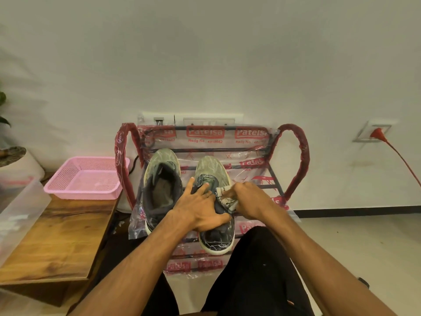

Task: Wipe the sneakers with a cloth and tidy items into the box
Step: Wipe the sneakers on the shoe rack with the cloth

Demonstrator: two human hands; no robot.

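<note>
Person, one entry: bare forearms (pixel 136 258) behind left hand (pixel 200 208) and right hand (pixel 248 197); plain black trousers (pixel 255 270) on both legs, beneath the hands.

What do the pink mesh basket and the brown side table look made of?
Pink mesh basket: moulded plastic, going by its uniform perforated lattice. Brown side table: wood or veneer, smooth finish; grain streaks show, solid or laminate unclear.
</note>
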